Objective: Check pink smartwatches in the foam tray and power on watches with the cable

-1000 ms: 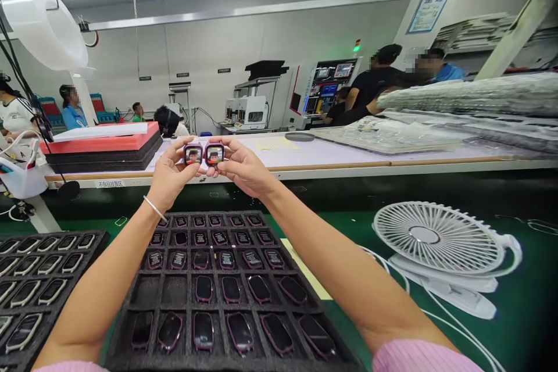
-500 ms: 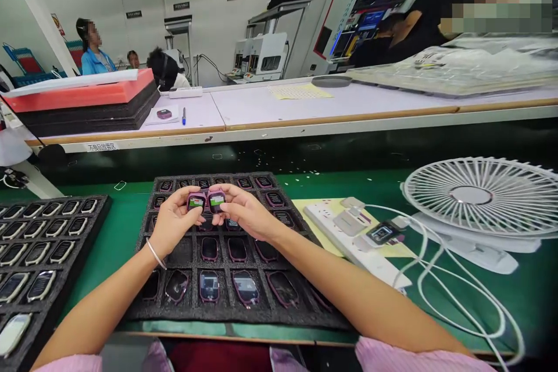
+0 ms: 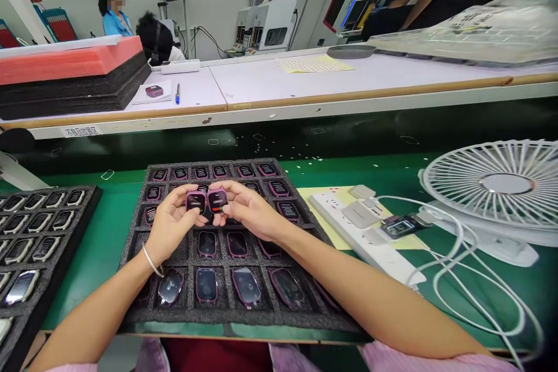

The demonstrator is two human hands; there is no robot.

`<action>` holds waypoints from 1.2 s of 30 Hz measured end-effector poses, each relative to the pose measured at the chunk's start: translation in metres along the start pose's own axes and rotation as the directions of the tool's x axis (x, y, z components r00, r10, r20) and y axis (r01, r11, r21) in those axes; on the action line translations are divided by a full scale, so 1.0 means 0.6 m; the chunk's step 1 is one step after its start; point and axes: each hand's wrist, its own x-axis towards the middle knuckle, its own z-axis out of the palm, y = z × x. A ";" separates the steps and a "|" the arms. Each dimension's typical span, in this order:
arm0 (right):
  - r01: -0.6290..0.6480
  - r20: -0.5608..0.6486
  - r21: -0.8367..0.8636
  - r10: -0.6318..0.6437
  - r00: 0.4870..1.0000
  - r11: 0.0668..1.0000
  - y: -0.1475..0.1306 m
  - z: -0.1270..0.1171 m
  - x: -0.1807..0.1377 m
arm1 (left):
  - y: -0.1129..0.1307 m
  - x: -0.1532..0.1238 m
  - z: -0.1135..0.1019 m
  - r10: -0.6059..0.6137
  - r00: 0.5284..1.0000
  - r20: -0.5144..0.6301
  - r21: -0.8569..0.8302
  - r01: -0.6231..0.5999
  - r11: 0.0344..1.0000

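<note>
My left hand (image 3: pixel 175 218) grips a purple-framed smartwatch body (image 3: pixel 196 201) without a strap, thumb low on its front. Beside it, my right hand (image 3: pixel 246 209) pinches a second smartwatch body (image 3: pixel 217 201) of the same kind. The two watches are side by side with screens facing me; both are lit, mostly dark, and the right one shows a red strip near the bottom. Beneath both hands lies a black foam tray (image 3: pixel 178 318) with purple watch bodies in its compartments, such as a watch (image 3: pixel 206 285) in the front row. My hands cover part of the middle rows.
Another foam tray (image 3: pixel 81 244) with pale-framed watches lies at left. On the right are a white power strip (image 3: pixel 366 244), a watch on a charger (image 3: pixel 399 226), looped white cables (image 3: pixel 462 226) and a white fan (image 3: pixel 488 186). A raised shelf (image 3: pixel 248 84) runs behind, with people beyond it.
Both watch screens have gone from green-and-white displays to mostly dark ones. My hands still hold the two watches in nearly the same place. The camera view has tilted down slightly.
</note>
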 end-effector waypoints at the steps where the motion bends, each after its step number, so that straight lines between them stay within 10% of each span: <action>1: -0.002 -0.004 -0.003 0.002 1.000 1.000 0.001 0.000 0.000 | -0.001 0.000 0.000 -0.002 1.000 0.004 0.003 0.002 1.000; 36: -0.100 -0.127 0.236 0.133 0.983 0.967 0.011 -0.002 0.000 | -0.002 -0.006 -0.002 -0.172 0.985 -0.036 -0.136 0.165 0.977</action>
